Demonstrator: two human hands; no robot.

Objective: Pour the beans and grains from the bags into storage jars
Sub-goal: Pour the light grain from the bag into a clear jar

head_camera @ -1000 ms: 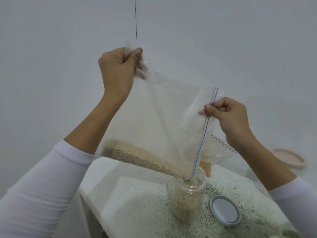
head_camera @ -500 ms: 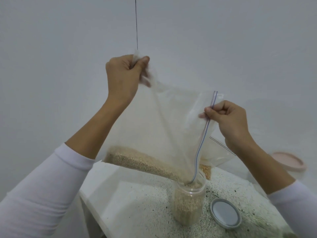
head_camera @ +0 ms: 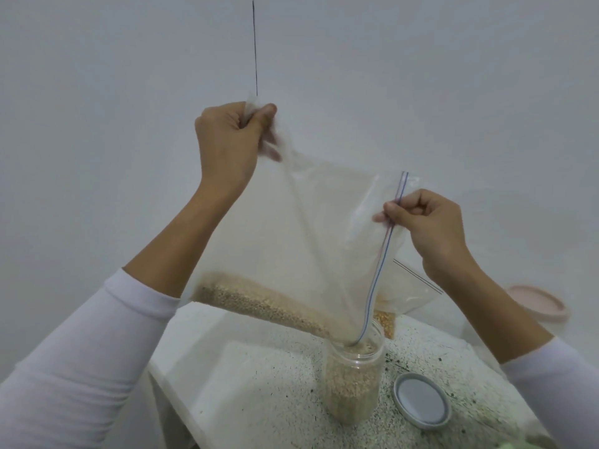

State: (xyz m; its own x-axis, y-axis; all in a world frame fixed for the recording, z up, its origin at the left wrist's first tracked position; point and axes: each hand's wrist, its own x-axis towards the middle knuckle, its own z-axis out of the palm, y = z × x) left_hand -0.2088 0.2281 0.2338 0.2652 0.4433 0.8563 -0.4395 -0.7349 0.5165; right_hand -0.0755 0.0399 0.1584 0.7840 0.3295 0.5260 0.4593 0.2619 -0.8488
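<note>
Lower than a moment ago, the left hand (head_camera: 227, 140) keeps its fingers clenched on the raised bottom corner of the large clear plastic zip bag (head_camera: 291, 241), tilted over the white speckled countertop (head_camera: 259, 384); beige grain (head_camera: 259, 303) lies along the bag's low edge, running toward the mouth, which dips into the clear plastic jar (head_camera: 353, 380), partly filled and upright; the right hand (head_camera: 428, 228) pinches the blue-and-red zip strip; a round silver lid (head_camera: 421, 405) lies just right of the jar.
</note>
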